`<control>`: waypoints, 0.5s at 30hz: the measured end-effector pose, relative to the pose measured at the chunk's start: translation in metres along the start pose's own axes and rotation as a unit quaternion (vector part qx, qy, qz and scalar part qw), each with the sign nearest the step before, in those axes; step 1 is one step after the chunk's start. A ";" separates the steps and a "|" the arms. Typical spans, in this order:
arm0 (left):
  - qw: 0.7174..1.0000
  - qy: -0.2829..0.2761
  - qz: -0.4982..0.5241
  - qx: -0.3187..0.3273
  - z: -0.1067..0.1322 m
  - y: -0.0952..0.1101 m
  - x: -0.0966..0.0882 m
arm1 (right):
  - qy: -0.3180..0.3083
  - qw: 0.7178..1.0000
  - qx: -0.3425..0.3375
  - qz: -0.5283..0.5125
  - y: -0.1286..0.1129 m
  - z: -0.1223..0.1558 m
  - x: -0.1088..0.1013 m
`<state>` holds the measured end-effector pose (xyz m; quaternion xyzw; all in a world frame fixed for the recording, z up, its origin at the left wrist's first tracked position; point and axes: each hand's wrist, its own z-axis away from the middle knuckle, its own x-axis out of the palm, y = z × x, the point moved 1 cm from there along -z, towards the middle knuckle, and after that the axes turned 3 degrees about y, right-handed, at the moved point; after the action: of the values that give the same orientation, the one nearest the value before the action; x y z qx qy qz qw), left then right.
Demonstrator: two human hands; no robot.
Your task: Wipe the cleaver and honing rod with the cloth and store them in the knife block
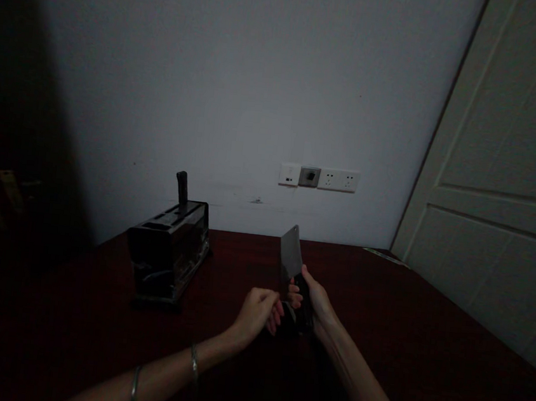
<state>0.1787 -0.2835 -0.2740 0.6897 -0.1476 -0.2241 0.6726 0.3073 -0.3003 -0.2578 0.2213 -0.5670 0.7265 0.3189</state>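
Right hand [312, 298] grips a cleaver [290, 254] by its handle, blade upright above the dark table [425, 344]; left hand [256, 314] curls at the handle's end, hold unclear; the cleaver is out of the knife block [167, 250], where one knife [182, 187] stands.

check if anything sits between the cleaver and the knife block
Nothing visible does. The right hand holds the cleaver blade-up; the block stands to its left, farther back, with one knife in it. Only the left hand, by the cleaver's handle, is on that side. The dim table between shows no object.
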 end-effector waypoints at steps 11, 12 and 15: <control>0.972 -0.057 0.163 -0.159 0.005 0.002 0.010 | 0.064 0.987 -0.071 0.129 0.008 0.008 0.010; 0.969 -0.062 0.173 -0.167 0.006 0.002 0.010 | 0.069 0.986 -0.072 0.134 0.008 0.008 0.011; 0.961 -0.069 0.181 -0.197 0.009 0.002 0.010 | 0.082 0.981 -0.079 0.155 0.008 0.010 0.013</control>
<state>0.1823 -0.2966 -0.2729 0.4886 -0.2687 -0.1701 0.8125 0.2926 -0.3080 -0.2518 0.0447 -0.6221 0.7355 0.2646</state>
